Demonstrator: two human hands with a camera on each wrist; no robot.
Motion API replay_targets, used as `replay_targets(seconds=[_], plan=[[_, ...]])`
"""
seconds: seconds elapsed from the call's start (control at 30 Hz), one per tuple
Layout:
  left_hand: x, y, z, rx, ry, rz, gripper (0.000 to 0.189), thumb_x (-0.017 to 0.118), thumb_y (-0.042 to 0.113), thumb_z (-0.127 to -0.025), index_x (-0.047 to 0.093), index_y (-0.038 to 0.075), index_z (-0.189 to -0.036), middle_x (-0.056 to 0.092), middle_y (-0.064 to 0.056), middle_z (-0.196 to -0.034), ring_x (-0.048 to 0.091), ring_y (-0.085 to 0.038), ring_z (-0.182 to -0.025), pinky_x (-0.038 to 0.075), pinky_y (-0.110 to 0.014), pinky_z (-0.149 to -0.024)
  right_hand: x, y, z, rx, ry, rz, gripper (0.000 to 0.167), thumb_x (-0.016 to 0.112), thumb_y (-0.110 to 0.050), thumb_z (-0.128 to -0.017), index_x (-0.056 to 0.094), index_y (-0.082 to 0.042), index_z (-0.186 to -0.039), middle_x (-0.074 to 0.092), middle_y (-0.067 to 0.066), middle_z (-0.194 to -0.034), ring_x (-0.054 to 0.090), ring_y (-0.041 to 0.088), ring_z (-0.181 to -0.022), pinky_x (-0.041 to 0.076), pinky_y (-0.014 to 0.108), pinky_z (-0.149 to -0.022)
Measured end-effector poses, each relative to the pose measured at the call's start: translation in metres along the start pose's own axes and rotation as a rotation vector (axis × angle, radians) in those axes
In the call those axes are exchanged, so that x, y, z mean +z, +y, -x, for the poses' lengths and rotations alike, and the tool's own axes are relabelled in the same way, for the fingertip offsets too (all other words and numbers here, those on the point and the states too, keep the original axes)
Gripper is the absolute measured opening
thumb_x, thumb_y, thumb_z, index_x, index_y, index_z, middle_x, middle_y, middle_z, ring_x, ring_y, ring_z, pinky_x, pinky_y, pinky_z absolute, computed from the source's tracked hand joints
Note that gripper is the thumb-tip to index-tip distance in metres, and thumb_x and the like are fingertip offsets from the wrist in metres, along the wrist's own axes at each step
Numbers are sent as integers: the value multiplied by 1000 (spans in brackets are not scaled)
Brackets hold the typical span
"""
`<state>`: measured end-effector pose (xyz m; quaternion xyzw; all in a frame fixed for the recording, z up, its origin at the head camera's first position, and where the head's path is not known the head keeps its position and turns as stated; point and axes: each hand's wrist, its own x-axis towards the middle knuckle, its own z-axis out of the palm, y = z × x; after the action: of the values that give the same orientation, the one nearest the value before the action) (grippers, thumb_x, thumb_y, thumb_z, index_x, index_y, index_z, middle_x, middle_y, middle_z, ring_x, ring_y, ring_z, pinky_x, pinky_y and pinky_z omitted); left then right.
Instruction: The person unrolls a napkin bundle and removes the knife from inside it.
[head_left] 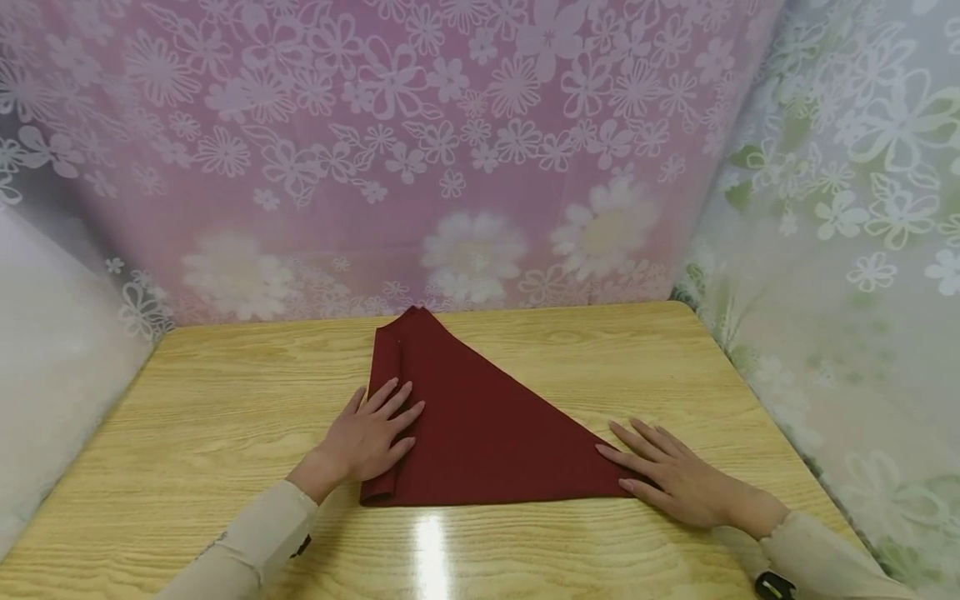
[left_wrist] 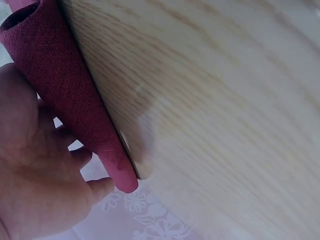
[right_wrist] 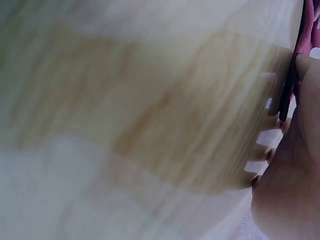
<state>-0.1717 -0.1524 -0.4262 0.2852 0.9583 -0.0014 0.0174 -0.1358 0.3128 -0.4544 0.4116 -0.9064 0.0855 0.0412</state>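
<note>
A dark red cloth (head_left: 480, 417) lies folded on the table, wide at the left and narrowing to a corner at the right. Its left edge is turned over in a soft roll, whose hollow end (left_wrist: 20, 17) shows in the left wrist view. My left hand (head_left: 363, 437) rests on that rolled edge, fingers spread and fairly straight. At the narrow right end, my right hand (head_left: 682, 483) lies with extended fingers, some touching the cloth's corner and others over the table. In the right wrist view only a sliver of the cloth (right_wrist: 305, 37) shows beside the right hand (right_wrist: 290, 165).
The table (head_left: 247, 375) has a light wood-grain top with rounded far corners. A pink flowered curtain (head_left: 360, 192) hangs behind it, and a pale flowered curtain (head_left: 840, 333) runs along the right side. White sheeting (head_left: 52, 358) borders the left.
</note>
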Motion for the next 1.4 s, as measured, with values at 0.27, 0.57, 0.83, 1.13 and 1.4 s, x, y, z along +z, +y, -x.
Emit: replay_targets(seconds=[0.27,0.57,0.83,1.13,1.4], plan=[[3,-5,2,-12,-15,45,52,46,37,-100,43,13,-146,28,-9,-154,20,-32,-142,20,-59,-109,0,-1,0,25,-11,-29,49,53,-26,-99,42,-20,-147,29,16,-152,26,45,-135,-11,23,-110],[-2,-11,8,-27,-1,35,49,47,33,-99,48,11,-143,33,-11,-151,23,-33,-140,22,-58,-109,2,-1,1,40,-11,-46,49,51,-26,-100,41,-21,-147,28,16,-153,25,45,-135,-11,24,-111],[-2,-19,15,-33,27,46,46,47,32,-98,52,11,-139,37,-11,-149,26,-34,-139,24,-59,-107,2,-1,1,46,-20,-46,49,51,-27,-100,41,-21,-148,27,16,-153,24,44,-136,-12,24,-111],[-1,-26,23,-34,70,42,43,49,32,-98,57,13,-136,38,-10,-149,28,-33,-138,25,-58,-107,1,-1,1,47,-24,-54,49,51,-26,-100,41,-20,-147,27,16,-153,23,44,-136,-12,24,-110],[1,-33,29,-49,124,56,41,51,33,-97,59,15,-133,40,-10,-147,28,-32,-138,25,-58,-107,2,-2,1,59,-29,-64,48,50,-27,-101,40,-21,-148,26,15,-154,22,44,-137,-12,24,-110]])
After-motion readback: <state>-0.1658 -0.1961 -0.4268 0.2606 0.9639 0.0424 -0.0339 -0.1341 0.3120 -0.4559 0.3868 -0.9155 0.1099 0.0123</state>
